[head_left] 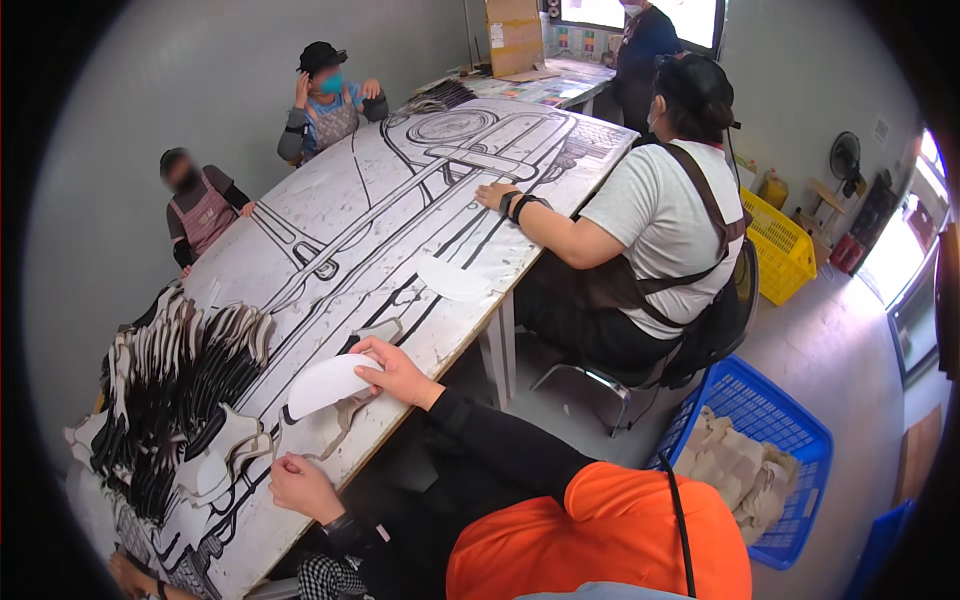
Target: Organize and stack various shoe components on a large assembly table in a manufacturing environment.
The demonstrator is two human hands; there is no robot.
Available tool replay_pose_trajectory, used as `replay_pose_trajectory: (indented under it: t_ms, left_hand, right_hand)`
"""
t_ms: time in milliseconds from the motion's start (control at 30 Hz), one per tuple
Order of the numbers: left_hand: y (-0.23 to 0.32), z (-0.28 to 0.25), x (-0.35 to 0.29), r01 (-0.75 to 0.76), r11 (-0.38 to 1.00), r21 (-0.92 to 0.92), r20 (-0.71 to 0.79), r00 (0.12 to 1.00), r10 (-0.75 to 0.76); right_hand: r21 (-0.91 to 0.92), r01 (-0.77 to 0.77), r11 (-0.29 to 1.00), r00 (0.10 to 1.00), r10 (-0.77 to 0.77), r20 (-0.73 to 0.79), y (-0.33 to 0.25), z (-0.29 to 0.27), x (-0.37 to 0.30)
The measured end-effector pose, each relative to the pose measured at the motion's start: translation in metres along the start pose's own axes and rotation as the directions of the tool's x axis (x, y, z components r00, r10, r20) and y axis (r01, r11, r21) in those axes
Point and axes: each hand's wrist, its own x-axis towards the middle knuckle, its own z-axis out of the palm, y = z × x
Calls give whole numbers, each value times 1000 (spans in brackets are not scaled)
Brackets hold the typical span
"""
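Note:
In my right hand [398, 376] is a thin white oval-edged sheet [332, 384], pinched between thumb and fingers and tilted over the table. Under and beside it lies a grey-beige curved cut piece [345, 418] with dark edging. My left hand [303, 488] is at the table's near edge, its fingers curled together close to that cut piece. What those fingers hold, if anything, I cannot make out. Left of both hands, a large pile of black and beige shaped pieces [175, 385] covers the table. A few loose beige pieces [235, 450] lie between pile and hands.
The long white table [375, 255] bears black line drawings. Another white sheet [452, 277] lies farther along. A co-worker [650, 220] sits at right; others stand or sit across and at the far end. A blue basket [760, 400] of beige pieces and a yellow crate [778, 240] stand rightward.

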Motion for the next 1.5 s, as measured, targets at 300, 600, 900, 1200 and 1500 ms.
replay_pose_trajectory:
  t_ms: [300, 600, 900, 1200, 1500]
  left_hand:
    - [1, 22, -2, -19, 979, 204, -16, 1000, 23]
    - [-6, 2, 8, 580, 79, -810, 547, 798, -252]
    - [0, 8, -1, -18, 947, -320, 187, 979, 81]
    - [7, 6, -3, -31, 948, -317, 221, 969, 106]
    - [6, 5, -3, -12, 925, -381, 213, 972, 100]
  right_hand:
    - [-117, -109, 987, 963, 75, -259, 15, -20, 6]
    - [52, -88, 995, 991, 93, -96, 4, -9, 7]
    - [-125, -113, 986, 989, 100, -104, -8, 1, 5]
    - [-269, -98, 958, 978, 43, -204, -10, 8, 1]
    - [-403, -150, 903, 976, 71, -205, -10, 13, 1]
